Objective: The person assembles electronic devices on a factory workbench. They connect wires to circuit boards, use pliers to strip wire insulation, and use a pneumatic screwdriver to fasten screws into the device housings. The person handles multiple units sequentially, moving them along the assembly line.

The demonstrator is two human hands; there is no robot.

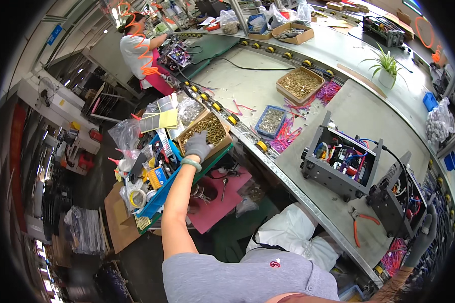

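At the left, beside the long tabletop [232, 86], reaches with the gloved left hand [198, 146] into one cardboard box [221, 145] filled with small brass-coloured parts [212, 126]. Lays the fingers among the parts; cannot tell whether grasping any. Wears one pale green bangle [191, 163] at that wrist. At the near right, has the gloved right hand [423, 236] just beside a grey-framed device [384, 202]; cannot tell whether clenched, released or grasping something. Counts two such devices on the right of the tabletop, both open with wiring inside, with the other device [328, 174] to the left.

Near the cardboard box, nearer and to the left, shows one blue bin [159, 198] crowded with mixed supplies, among them one yellow carton [157, 177] and at least one roll of tape [137, 198].

Farther, on the tabletop, counts two containers of small parts: one cardboard tray [288, 95] of brass-coloured pieces and, nearer, one blue tray [266, 133] of silvery pieces. Counts three main clusters of pink-and-purple wires [287, 137], two near those trays and one at the near right. Just beside the devices, shows one pair of pliers [356, 224] with orange handles. On the far right, shows one potted plant [384, 68].
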